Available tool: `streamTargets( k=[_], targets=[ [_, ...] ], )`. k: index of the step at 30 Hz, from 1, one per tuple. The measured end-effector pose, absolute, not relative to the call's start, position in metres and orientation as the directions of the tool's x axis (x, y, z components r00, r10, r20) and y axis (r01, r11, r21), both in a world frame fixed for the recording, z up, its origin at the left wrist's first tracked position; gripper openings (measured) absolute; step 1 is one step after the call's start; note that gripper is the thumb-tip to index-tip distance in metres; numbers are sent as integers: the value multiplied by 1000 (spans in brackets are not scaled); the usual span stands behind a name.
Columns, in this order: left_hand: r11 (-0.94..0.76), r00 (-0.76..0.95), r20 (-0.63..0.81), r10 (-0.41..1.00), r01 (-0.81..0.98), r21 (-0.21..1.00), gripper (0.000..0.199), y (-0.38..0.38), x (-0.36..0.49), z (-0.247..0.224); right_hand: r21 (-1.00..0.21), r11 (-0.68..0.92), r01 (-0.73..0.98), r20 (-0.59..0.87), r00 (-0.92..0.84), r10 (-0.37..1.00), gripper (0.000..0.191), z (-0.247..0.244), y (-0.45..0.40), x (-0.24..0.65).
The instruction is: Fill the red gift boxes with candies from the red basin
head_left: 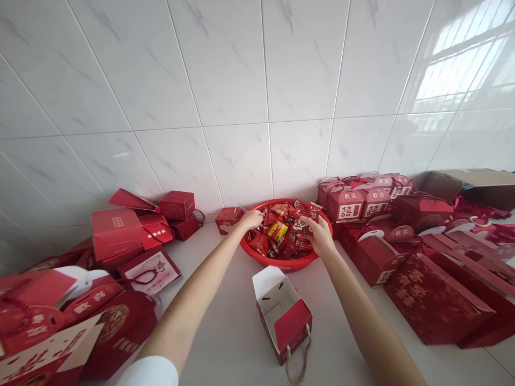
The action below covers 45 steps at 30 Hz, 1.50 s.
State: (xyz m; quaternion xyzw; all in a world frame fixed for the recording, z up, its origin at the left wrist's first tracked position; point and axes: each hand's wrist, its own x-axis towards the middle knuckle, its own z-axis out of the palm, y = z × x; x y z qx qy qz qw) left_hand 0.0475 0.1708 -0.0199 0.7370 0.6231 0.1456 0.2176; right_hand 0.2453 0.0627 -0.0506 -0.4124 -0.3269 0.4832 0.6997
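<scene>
A red plastic basin (285,264) full of wrapped candies (277,231) stands against the wall. My left hand (251,220) is at the basin's left side with its fingers curled down among the candies; what they hold is hidden. On the basin's right side, my right hand (321,236) has thumb and fingers bent around a red-and-white wrapped candy (300,225). Between my forearms sits an open red gift box (293,327), its white inside facing up and showing no candy. A rope handle (300,356) hangs from its near side.
Red gift boxes (116,228) and bags are piled on the left. To the right stand several closed boxes (349,206), larger red boxes (434,300) and a cardboard carton (475,185). A small red box (228,219) touches the tiled wall (237,161) behind my left hand.
</scene>
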Motion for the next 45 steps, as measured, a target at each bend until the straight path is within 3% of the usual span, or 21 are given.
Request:
streamTargets(
  k=[5,10,14,18,21,25,29,40,45],
  targets=[
    [-66,201,-178,963,822,565,21,165,65,-16,-886,155,-438,-4,341,940,33,-45,59,241],
    [-48,330,-286,900,726,686,23,150,85,-8,-892,145,-429,-7,334,943,32,-42,58,238],
    [-70,367,-280,887,706,705,26,147,84,-2,-891,145,-431,-12,341,940,33,-41,57,238],
    [-109,311,-217,925,767,633,17,156,63,2,-894,151,-421,1,336,942,34,-42,57,239],
    [-94,240,-222,945,850,518,23,161,50,-1,-895,161,-415,14,335,942,36,-43,58,239],
    [-39,183,-312,932,909,416,26,163,51,-16,-897,162,-411,20,329,944,37,-45,58,240],
    [-16,190,-401,896,917,398,26,162,62,-31,-893,170,-416,25,331,943,35,-46,58,239],
    [-158,437,-284,854,737,657,14,139,75,-18,-903,151,-403,8,337,942,35,-43,57,237],
    [-162,483,-265,835,674,720,37,140,84,-9,-904,151,-399,13,328,945,35,-42,55,237]
  ],
)
